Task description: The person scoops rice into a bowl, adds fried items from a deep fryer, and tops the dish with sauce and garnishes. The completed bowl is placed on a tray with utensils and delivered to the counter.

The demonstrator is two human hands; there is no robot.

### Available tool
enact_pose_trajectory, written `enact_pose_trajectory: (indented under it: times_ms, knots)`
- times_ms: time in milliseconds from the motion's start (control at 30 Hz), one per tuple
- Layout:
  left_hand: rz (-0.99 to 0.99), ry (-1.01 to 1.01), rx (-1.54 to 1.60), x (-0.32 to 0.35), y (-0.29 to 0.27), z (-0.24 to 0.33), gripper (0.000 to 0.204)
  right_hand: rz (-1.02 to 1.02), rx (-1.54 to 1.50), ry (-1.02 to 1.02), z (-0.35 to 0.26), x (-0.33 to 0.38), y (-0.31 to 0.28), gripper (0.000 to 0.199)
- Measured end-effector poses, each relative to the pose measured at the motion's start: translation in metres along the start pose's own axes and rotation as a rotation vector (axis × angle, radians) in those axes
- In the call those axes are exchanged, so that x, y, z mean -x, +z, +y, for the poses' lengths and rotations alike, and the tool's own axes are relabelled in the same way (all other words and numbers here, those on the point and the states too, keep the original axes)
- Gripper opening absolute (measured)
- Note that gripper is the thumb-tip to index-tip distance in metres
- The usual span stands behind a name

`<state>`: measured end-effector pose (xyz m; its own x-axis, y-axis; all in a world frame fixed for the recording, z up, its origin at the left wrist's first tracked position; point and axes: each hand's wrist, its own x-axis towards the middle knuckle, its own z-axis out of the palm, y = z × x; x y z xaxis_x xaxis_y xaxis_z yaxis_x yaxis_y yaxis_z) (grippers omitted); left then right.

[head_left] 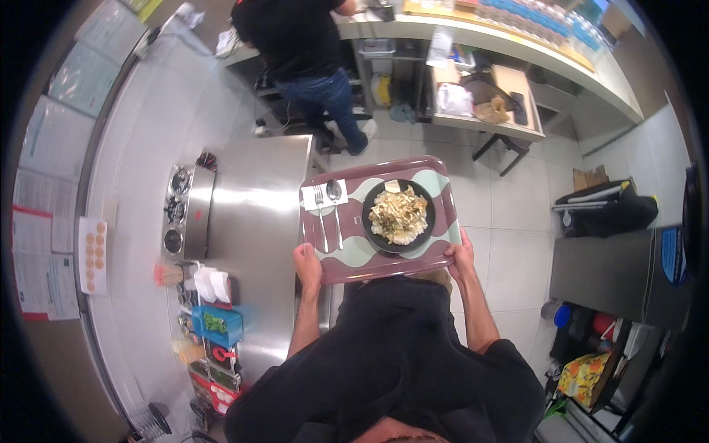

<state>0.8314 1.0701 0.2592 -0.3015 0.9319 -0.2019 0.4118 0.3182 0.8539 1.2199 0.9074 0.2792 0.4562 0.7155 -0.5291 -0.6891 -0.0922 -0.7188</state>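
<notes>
Tray (353,274), glossy maroon with pale curves, left hand (307,264) and right hand (462,256) grasping its near corners.
Toward its right edge, a round black bowl (367,229) holds rice (403,238) under lumpy topping (399,210); by the left edge, metal fork (322,220) and spoon (334,191) overlap white paper (309,196).

A single head-worn fisheye camera faces down from close above, with both hands (309,266) (461,255) near mid-view.

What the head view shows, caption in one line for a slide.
Left hand and right hand hold a patterned tray bearing a black bowl of topped rice, a fork and a spoon.
</notes>
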Motion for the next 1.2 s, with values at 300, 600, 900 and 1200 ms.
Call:
enact_pose_trajectory:
  times_ms: [300, 600, 900, 1200]
  knots:
    - [-0.751, 0.525, -0.203, 0.144, 0.192, 0.270, 0.042, 0.136, -0.234, -0.206, -0.107, 0.002, -0.179, 0.076]
    - [-1.104, 0.402, -0.289, 0.288, 0.381, 0.329, 0.030, 0.295, -0.297, -0.332, -0.206, 0.027, -0.315, 0.072]
    - [-1.401, 1.213, -0.544, 0.297, 0.571, 0.425, 0.030, 0.503, -0.406, -0.394, -0.280, 0.031, -0.381, 0.078]
    - [-1.521, 1.322, -0.717, 0.334, 0.759, 0.528, 0.036, 0.627, -0.551, -0.535, -0.375, -0.065, -0.449, 0.079]
